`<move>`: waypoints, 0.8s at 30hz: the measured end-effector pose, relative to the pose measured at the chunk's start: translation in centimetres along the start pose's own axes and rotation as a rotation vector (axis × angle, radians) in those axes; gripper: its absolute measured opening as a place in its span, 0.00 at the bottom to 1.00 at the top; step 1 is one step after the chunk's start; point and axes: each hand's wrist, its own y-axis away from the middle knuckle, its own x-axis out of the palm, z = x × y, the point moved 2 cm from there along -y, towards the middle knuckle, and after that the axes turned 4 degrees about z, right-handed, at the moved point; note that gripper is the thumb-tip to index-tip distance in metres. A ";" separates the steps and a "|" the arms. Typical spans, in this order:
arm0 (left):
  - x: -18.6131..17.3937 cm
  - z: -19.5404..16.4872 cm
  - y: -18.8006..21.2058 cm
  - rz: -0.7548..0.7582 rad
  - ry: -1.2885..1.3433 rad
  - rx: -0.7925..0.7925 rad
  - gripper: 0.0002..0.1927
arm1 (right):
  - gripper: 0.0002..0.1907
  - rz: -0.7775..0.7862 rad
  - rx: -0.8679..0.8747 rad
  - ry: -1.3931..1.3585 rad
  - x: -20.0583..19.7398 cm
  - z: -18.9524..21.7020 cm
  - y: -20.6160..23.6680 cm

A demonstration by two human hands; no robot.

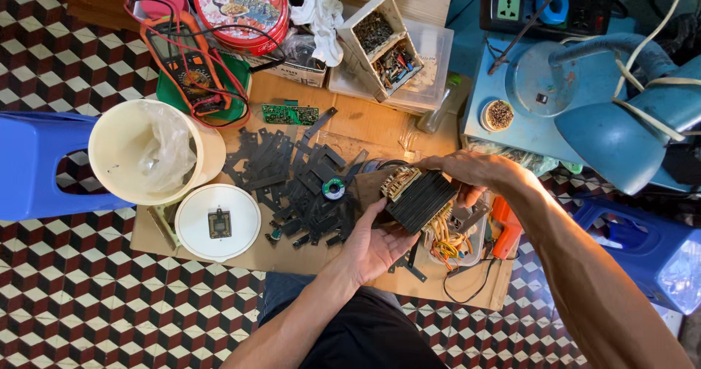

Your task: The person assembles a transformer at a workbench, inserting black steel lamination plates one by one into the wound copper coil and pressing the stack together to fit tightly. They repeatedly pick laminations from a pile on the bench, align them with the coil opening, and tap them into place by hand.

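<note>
**Two hands on a transformer core above a cardboard work surface**

Just right of the frame's centre, both hands hold a small transformer (pixel 420 200), a block of dark stacked laminations with a yellowish winding showing at its upper left end and coloured wires trailing from its lower right. The left hand (pixel 372 246) comes up from the lower middle of the frame, palm open under the block, its fingers (pixel 374 212) spread apart and cupping the lower left side. The right hand (pixel 467 172) reaches in from the right and lies over the top edge, its fingers curled down onto the block; how tightly they close I cannot tell.

The transformer sits above a sheet of cardboard (pixel 380 124) laid on a checkered tile floor (pixel 66 289). To its left, a loose heap of black lamination plates (pixel 292 175) spreads across the cardboard, with a small spool of solder (pixel 334 188) lying at the heap's right edge. Further left stand a cream plastic bucket (pixel 212 146) with a clear bag inside and, below it, a round white lid (pixel 190 227) carrying a small square part. A multimeter (pixel 186 59) with red leads lies in the upper left, a green circuit board (pixel 290 114) just below it. An orange-handled tool (pixel 505 227) lies right of the hands.
</note>
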 end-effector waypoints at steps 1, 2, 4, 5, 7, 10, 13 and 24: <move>0.2 -0.1 0.0 0.009 -0.004 0.001 0.43 | 0.36 0.043 0.058 -0.068 -0.3 0.3 0.0; 0.5 -0.3 0.1 0.011 0.001 -0.003 0.42 | 0.40 0.087 0.112 -0.137 -0.6 0.7 0.1; 0.8 -0.5 0.3 0.003 0.010 -0.008 0.40 | 0.34 0.128 0.138 -0.146 -1.0 1.7 0.4; 0.9 -0.6 0.3 0.000 0.012 -0.005 0.40 | 0.31 0.149 0.151 -0.151 -1.2 2.1 0.6; 1.1 -0.7 0.4 -0.006 0.014 -0.005 0.38 | 0.30 0.167 0.199 -0.115 -1.4 2.8 0.7; 1.0 -0.8 0.3 -0.019 0.023 -0.001 0.37 | 0.30 0.149 0.186 -0.113 -1.1 3.1 0.5; 0.9 -0.6 0.2 -0.059 -0.011 0.023 0.37 | 0.31 0.078 0.119 -0.131 -0.2 2.3 -0.3; 4.0 1.2 4.7 0.107 -0.556 0.108 0.37 | 0.36 -0.293 -0.067 -0.289 2.9 -5.3 9.9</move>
